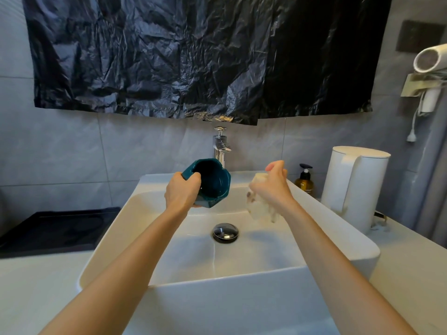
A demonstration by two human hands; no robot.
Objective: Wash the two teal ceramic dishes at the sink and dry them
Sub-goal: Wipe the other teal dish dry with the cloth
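My left hand (181, 192) grips a teal ceramic bowl (212, 183) by its rim, tilted so its dark inside faces me, over the back of the white sink (254, 257). My right hand (273, 187) is closed on a pale, crumpled cloth (258, 206) that hangs down beside the bowl, a short gap to its right. The chrome tap (221, 146) stands just behind the bowl; no water runs from it. Only one teal dish is in view.
A black tray (55, 228) lies on the counter left of the sink. A white kettle (354, 187) and an amber pump bottle (305, 181) stand at the right. A drain plug (225, 232) sits in the basin. A hairdryer (433, 59) hangs on the right wall.
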